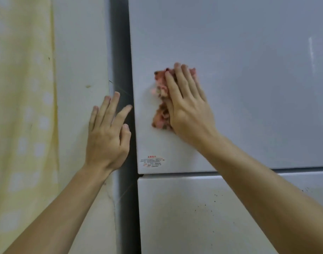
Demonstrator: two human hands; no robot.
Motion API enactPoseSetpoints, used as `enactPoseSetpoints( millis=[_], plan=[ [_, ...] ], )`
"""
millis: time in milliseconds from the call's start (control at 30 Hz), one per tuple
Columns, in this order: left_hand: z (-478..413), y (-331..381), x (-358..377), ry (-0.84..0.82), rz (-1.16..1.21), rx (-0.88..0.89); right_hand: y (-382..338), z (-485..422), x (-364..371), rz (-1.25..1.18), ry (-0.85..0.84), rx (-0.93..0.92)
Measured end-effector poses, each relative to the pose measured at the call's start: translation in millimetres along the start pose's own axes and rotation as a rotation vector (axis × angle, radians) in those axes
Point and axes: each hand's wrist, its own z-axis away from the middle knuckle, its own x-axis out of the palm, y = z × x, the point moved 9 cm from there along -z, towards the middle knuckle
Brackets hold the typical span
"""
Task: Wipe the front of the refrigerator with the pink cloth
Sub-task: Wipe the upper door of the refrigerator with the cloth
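Note:
The refrigerator's pale grey upper door fills the right of the view, with a lower door beneath a horizontal seam. My right hand presses the crumpled pink cloth flat against the upper door near its left edge, fingers straight and pointing up. Most of the cloth is hidden under that hand. My left hand is raised with its fingers spread and relaxed, over the wall and the dark gap beside the fridge, holding nothing.
A dark vertical gap separates the fridge from a white wall. A pale yellow patterned cloth hangs at the far left. A small red-printed sticker sits at the upper door's lower left corner. Dark specks dot the lower door.

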Motion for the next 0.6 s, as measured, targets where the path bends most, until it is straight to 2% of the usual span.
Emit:
enactPoseSetpoints(
  millis=[67,133,200,367,433,500,600],
  plan=[
    [2.8,-6.7,1.1,-0.013,-0.016,-0.003,-3.3,-12.6,3.3,0.018,0.057,0.083],
    [7.0,-8.2,4.9,-0.023,-0.028,0.007,-21.2,-7.6,9.3,0.004,0.088,0.072],
    [10.4,-7.0,8.8,-0.024,-0.038,0.031,-51.9,16.7,18.4,-0.069,0.081,-0.025],
    [16.2,0.8,6.1,0.015,-0.045,0.036,-101.8,102.7,30.0,-0.107,-0.121,-0.256],
    [17.0,9.7,4.9,0.028,-0.002,0.031,-89.3,98.2,25.4,-0.105,-0.152,-0.29],
    [14.1,19.5,3.3,0.056,0.062,0.007,-58.5,75.6,16.4,-0.091,-0.133,-0.249],
    [6.2,38.1,2.6,0.092,0.106,0.018,11.2,38.0,-13.2,-0.042,0.048,-0.049]
  ],
)
